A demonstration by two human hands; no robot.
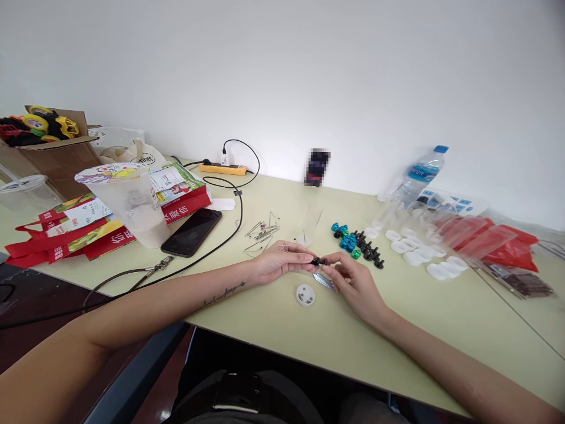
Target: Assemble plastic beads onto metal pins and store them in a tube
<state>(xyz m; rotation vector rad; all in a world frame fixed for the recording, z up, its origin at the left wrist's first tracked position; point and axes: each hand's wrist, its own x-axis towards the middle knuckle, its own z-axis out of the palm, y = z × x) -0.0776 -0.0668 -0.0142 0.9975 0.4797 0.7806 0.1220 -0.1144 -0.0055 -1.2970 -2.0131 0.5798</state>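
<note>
My left hand point(281, 262) pinches a small black part point(316, 261) between thumb and fingers. The fingers of my right hand point(355, 285) close on the other end of this part, so both hands meet on it. Its exact kind is too small to make out. Just under the right fingers lies a bundle of thin silver rods point(324, 281). A round white dish point(305, 295) with several tiny metal pieces stands in front of the hands. Bent thin wires point(263, 234) lie beyond my left hand. Small blue parts point(348, 242) and black parts point(371, 253) are grouped beyond my right hand.
White discs point(414, 252) and red plastic packaging point(498, 241) lie to the right, near a tilted water bottle point(424, 174). On the left are a phone point(191, 232), a plastic cup point(128, 206), a cardboard box point(66, 159) and a cable. A power strip point(223, 169) sits behind.
</note>
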